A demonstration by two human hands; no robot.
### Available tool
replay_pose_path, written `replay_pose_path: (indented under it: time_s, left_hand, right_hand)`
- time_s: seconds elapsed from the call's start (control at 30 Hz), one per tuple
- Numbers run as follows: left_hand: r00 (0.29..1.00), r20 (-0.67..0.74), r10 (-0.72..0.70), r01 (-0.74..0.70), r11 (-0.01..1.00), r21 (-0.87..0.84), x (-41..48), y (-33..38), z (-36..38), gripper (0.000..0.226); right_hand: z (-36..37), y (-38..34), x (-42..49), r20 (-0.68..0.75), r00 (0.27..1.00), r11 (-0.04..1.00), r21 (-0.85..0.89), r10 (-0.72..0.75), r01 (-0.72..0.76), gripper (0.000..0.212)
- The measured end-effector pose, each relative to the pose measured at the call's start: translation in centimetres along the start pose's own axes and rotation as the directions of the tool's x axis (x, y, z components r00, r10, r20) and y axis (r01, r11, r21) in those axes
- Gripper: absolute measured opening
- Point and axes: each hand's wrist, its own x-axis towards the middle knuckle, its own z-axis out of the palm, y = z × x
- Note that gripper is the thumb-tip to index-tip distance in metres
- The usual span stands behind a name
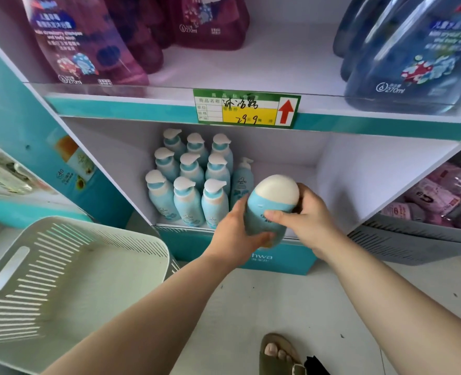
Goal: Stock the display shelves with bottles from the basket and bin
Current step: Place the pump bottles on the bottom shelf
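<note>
A shop: at 12 o'clock a green-and-yellow handwritten price label fronts a white-and-teal display shelf, with rows of pale-blue pump bottles beneath.

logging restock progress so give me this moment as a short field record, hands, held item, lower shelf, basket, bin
held item: light blue bottle with white cap, in front of the lower shelf
left hand: grips the bottle's lower body
right hand: grips it just below the cap
shelf stock: nine pump bottles in three rows at left, one more beside them
white basket: on the floor at left, no bottles visible inside
grey bin: at right, holds pink packs
</note>
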Motion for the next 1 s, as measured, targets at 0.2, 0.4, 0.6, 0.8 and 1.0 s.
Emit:
replay_pose_path:
  time_s: [0.2,0.4,0.6,0.8,1.0]
  left_hand:
    - [0.983,-0.153,-0.105,0.07,0.974,-0.218,-1.4,-3.1,-2.2,0.054]
    - [0.968,-0.158,-0.193,0.131,0.934,-0.333,-3.6,-5.9,-5.2,0.054]
    - [0.971,-0.15,-0.187,0.111,0.906,-0.409,-4.2,-6.8,-6.5,0.064]
    - [0.979,-0.128,-0.156,0.075,0.871,-0.486,-4.1,-6.8,-7.0,0.053]
    - [0.984,-0.102,-0.146,0.072,0.851,-0.52,-4.6,-7.4,-6.7,0.067]
  right_hand:
    - [2.6,-0.5,2.8,0.138,0.988,0.996,0.037,0.071,-0.077,0.042]
    - [7.1,2.1,9.2,-0.063,0.992,0.927,-0.353,0.11,-0.125,0.049]
    - [7.9,4.7,11.8,-0.005,0.931,0.898,-0.261,0.366,-0.355,0.062]
    - [6.9,4.3,9.6,0.046,0.938,0.939,0.014,0.344,-0.344,0.044]
    - [7.6,5.8,5.6,0.014,0.999,0.971,-0.236,0.036,-0.032,0.064]
